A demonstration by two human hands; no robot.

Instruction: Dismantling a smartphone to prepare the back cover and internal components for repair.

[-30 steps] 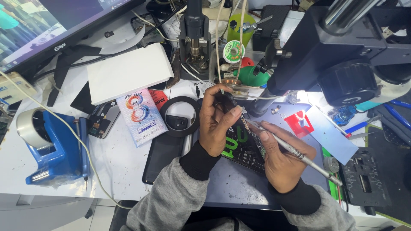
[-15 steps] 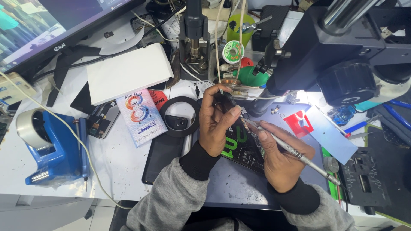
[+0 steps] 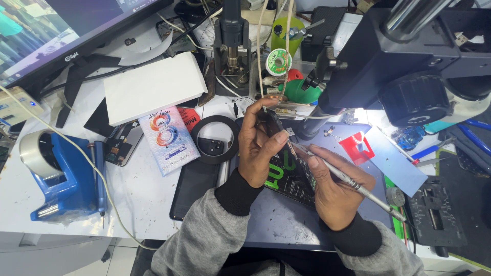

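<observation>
My left hand point(image 3: 262, 148) grips a black-handled tool point(image 3: 271, 121) with a cable, its tip pointing down at a dark green circuit board point(image 3: 286, 181). My right hand point(image 3: 335, 191) holds a long silver tool point(image 3: 358, 186) like a pen, its tip meeting the other tool over the board. The board lies on a grey-blue work mat point(image 3: 276, 220) under the black microscope point(image 3: 404, 66). Both wrists rest on the mat in grey sleeves.
A black ring light point(image 3: 214, 139), a dark phone point(image 3: 193, 188) and a colourful packet point(image 3: 168, 139) lie left of the hands. A blue tape dispenser point(image 3: 61, 179) stands at far left, a white box point(image 3: 153, 87) and monitor point(image 3: 56, 36) behind. A black fixture point(image 3: 434, 217) sits right.
</observation>
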